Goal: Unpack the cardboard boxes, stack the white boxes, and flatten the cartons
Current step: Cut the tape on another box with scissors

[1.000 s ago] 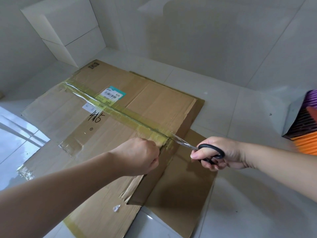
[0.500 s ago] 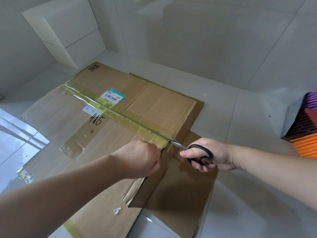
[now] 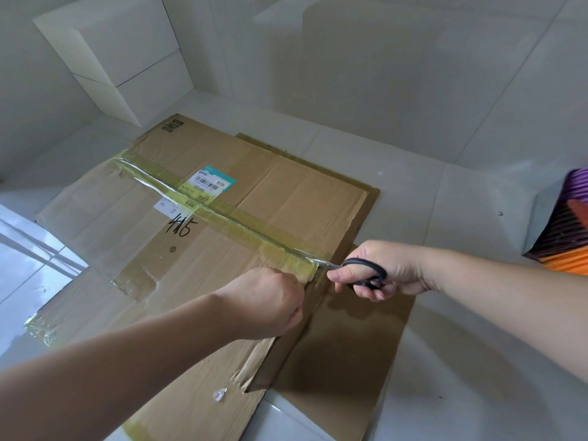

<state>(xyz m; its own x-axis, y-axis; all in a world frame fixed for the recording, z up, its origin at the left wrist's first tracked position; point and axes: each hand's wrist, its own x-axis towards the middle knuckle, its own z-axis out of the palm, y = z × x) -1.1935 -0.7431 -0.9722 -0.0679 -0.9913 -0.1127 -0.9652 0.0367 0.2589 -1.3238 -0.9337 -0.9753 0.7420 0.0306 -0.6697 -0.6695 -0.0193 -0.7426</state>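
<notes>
Gripping one pair of scissors, right hand cut taped seam on flattened carton; left hand fisted at carton edge. Two white boxes stacked in corner.

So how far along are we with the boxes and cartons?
Done: two white boxes sit stacked in the corner, and one carton lies flat on the floor. In hand: the left hand grips the near edge of the taped carton while the right hand works scissors into its tape seam. Left: slit the rest of that seam and flatten it.
</notes>
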